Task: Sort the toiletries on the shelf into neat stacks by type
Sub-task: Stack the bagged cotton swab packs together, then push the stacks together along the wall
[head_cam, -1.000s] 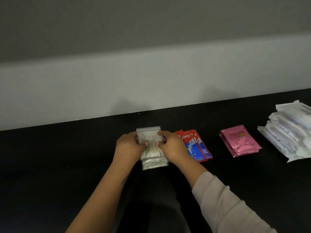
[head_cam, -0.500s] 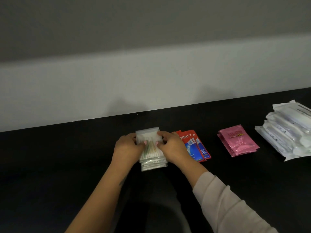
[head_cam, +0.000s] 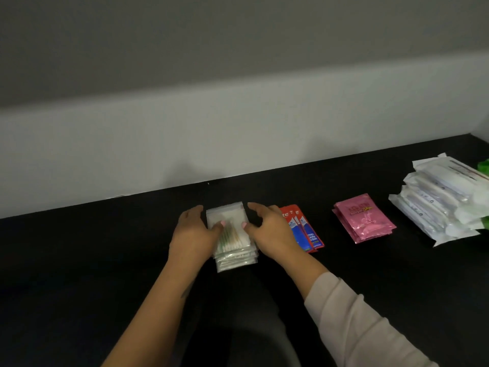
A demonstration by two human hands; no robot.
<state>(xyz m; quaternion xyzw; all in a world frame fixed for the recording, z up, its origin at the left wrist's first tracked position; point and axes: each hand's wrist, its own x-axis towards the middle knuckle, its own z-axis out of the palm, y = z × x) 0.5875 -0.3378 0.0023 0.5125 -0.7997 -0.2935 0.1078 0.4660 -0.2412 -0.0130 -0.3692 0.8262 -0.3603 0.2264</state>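
Note:
A stack of clear cotton-swab packets (head_cam: 232,234) lies on the black shelf (head_cam: 79,260). My left hand (head_cam: 193,231) flanks its left side and my right hand (head_cam: 267,229) its right side. Both thumbs rest on the top packet, and the other fingers are spread and relaxed beside the stack. Red and blue toothpaste sachets (head_cam: 304,231) lie just right of my right hand, partly hidden by it. Further right sits a stack of pink sachets (head_cam: 363,218). A pile of white wrapped packets (head_cam: 439,202) lies at the far right.
A pale wall (head_cam: 238,144) runs along the back edge of the shelf. Something green (head_cam: 484,168) shows behind the white pile at the right edge. My dark-clothed lap lies below the shelf front.
Both hands have loosened from the swab stack: the fingers that were curled over the packets are now spread out beside it, with only the thumbs on top.

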